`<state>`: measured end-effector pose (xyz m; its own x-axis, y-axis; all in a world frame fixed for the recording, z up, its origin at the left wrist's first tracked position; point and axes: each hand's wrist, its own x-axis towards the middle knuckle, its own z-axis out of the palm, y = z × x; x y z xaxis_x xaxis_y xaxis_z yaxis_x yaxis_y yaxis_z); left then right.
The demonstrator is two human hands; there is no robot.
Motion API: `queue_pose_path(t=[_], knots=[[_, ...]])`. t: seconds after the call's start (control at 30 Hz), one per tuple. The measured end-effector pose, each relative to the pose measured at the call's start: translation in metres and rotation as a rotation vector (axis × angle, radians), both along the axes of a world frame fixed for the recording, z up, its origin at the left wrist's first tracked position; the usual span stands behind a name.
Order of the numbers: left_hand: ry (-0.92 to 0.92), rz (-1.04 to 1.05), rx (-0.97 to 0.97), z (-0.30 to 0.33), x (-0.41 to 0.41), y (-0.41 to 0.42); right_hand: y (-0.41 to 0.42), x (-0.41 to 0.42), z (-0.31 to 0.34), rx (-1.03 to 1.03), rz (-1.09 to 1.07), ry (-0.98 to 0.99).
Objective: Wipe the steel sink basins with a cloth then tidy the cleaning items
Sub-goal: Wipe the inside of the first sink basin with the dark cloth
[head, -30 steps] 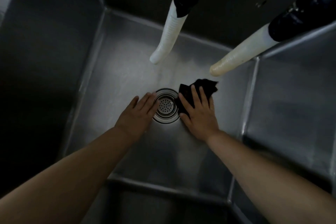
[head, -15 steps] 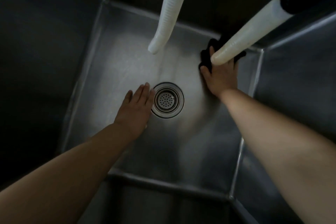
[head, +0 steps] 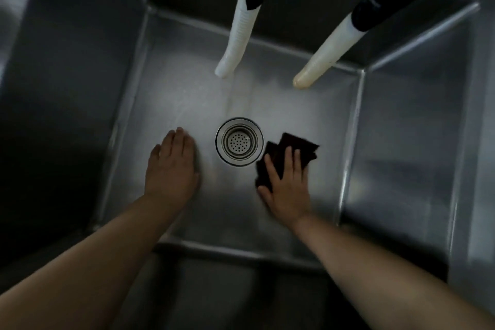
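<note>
I look straight down into a deep steel sink basin [head: 281, 104]. A round drain strainer [head: 239, 144] sits at the middle of its floor. My right hand [head: 288, 185] lies flat on a dark cloth [head: 297, 149] just right of the drain, pressing it to the basin floor with straight fingers. My left hand [head: 171, 166] rests flat on the bare steel left of the drain, fingers straight and together, holding nothing.
Two white ribbed hoses hang into the basin from above, the left hose [head: 237, 43] over the drain and the right hose [head: 324, 56] near the back right corner. Steel walls [head: 401, 126] close in on all sides. The front rim [head: 227, 249] crosses between my forearms.
My right hand has drawn the cloth back from the far right corner under the hose to the floor beside the drain. My left hand has slid a little left, away from the drain.
</note>
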<state>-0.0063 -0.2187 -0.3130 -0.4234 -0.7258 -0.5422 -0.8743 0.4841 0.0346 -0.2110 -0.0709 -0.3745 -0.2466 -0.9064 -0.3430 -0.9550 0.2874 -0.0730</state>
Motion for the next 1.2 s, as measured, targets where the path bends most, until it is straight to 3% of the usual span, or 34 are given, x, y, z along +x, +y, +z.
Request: queue_pose_path(t=[0.27, 0.33, 0.43, 0.57, 0.7, 0.87, 1.2], knots=[[0.029, 0.066, 0.052, 0.040, 0.005, 0.005, 0.041, 0.010, 0.028, 0.082, 0.413, -0.056], [0.070, 0.080, 0.093, 0.052, 0.002, 0.009, 0.046, 0.000, 0.034, 0.114, 0.360, -0.078], [0.146, 0.066, 0.099, 0.071, 0.000, 0.015, 0.047, -0.014, 0.038, 0.218, 0.116, -0.138], [0.260, 0.095, 0.078, 0.102, 0.000, 0.023, 0.035, -0.042, 0.059, 0.176, -0.162, -0.212], [0.319, 0.101, 0.018, 0.137, 0.006, 0.031, 0.022, -0.064, 0.096, 0.152, -0.218, -0.193], [0.374, 0.122, -0.059, 0.176, 0.023, 0.043, 0.008, -0.059, 0.149, -0.066, -0.265, -0.283], [0.512, 0.109, -0.231, 0.248, 0.100, 0.057, -0.012, 0.036, 0.241, -0.261, -0.175, -0.360]])
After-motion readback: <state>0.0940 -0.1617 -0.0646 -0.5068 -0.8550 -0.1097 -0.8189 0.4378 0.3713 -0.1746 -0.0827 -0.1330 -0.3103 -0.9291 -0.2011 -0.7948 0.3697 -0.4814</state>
